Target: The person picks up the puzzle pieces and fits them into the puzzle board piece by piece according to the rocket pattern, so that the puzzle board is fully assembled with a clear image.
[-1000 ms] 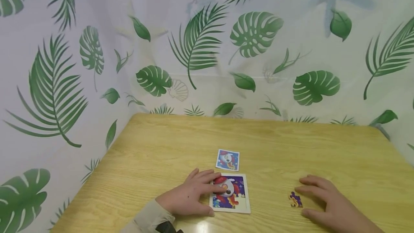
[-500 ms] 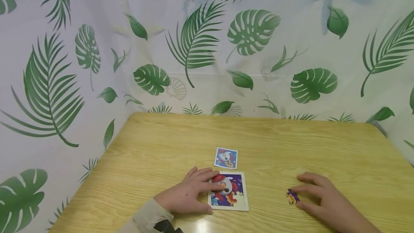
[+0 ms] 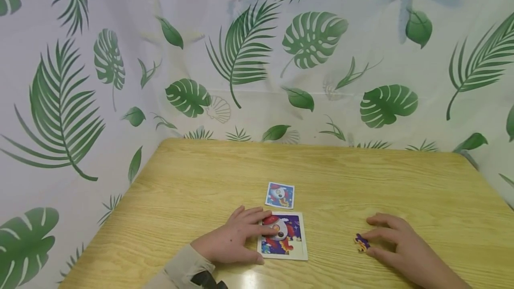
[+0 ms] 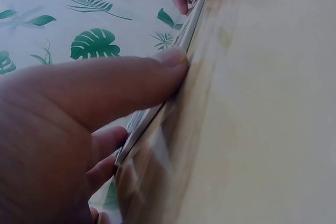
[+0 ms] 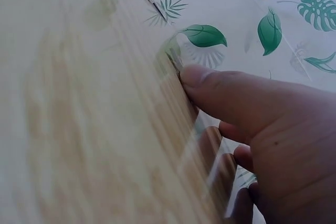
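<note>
In the head view my left hand (image 3: 230, 242) lies over the left side of a jigsaw board (image 3: 304, 242), its fingers stretched across the picture. The board has a white border and a rocket picture on dark purple, with a bare pale patch at its lower right. Up close, the left thumb (image 4: 168, 64) touches the board's edge. To the right, my right hand (image 3: 405, 246) pinches a small purple and orange jigsaw piece (image 3: 360, 243) between thumb and index finger, at the table surface. In the right wrist view only a sliver of the piece (image 5: 174, 64) shows.
A small picture card (image 3: 279, 195) with the same rocket lies just behind the board. Everything sits on a yellow wood-grain table (image 3: 192, 177). A white curtain (image 3: 257, 75) printed with green leaves hangs along its back and left side.
The right thumb and index finger have closed on the jigsaw piece, which has shifted slightly left and turned. My left hand stays on the board. The view has shifted slightly.
</note>
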`<state>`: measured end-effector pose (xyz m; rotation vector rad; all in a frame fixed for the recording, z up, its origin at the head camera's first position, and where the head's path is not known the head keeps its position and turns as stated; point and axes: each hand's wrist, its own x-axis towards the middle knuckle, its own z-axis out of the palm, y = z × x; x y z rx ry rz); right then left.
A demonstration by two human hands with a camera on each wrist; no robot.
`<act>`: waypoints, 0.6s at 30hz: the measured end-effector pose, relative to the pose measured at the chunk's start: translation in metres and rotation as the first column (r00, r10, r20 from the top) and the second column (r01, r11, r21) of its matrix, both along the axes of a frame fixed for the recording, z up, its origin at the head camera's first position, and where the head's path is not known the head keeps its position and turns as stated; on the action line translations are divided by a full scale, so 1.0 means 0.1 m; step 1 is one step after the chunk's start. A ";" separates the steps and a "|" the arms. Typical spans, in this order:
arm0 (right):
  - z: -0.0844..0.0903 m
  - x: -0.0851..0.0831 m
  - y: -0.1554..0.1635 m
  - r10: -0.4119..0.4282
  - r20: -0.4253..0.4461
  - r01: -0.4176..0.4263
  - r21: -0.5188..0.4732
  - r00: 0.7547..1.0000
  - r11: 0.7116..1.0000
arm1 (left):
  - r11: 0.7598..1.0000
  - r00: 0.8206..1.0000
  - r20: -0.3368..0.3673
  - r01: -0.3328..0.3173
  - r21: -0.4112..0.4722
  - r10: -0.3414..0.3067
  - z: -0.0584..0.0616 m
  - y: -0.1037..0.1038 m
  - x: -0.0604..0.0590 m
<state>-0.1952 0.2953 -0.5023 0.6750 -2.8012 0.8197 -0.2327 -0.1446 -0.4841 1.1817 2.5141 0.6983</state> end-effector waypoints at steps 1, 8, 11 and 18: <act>0.01 0.00 -0.01 -0.003 0.000 0.003 0.007 1.000 1.000 | 1.000 1.000 -0.003 0.000 -0.001 0.000 0.00 0.00 0.00; 0.02 0.01 -0.13 -0.005 -0.013 0.005 -0.024 1.000 1.000 | 1.000 1.000 -0.010 -0.019 -0.004 0.019 -0.01 0.01 0.01; 0.01 0.03 -0.21 -0.023 -0.008 0.023 -0.035 1.000 0.999 | 1.000 1.000 -0.005 -0.023 -0.004 0.023 -0.01 0.01 0.01; 0.01 0.06 -0.47 -0.045 0.014 0.046 -0.101 0.999 0.994 | 0.999 1.000 -0.009 -0.028 -0.014 0.028 -0.01 0.03 0.01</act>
